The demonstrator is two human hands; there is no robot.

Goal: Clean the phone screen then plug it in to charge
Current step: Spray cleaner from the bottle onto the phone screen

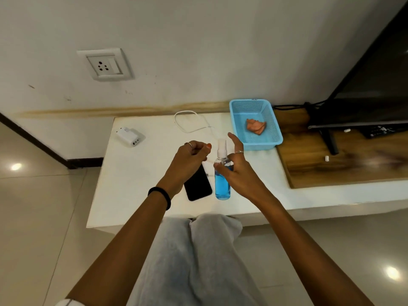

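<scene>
right fingers (237,149) around spray bottle (222,180), phone (197,184) just left

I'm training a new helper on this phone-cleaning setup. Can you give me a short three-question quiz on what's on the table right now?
1. True or false: the orange cloth lies in the blue basket.
2. Which hand touches the spray bottle? A) left hand B) right hand C) neither
3. Fill in: the charger lies on the white table, not plugged into the wall ______.

Key:
1. True.
2. B; its fingers curl round the bottle, which stands upright beside the phone.
3. socket; the white cable lies loose on the table, apart from the charger.
</scene>
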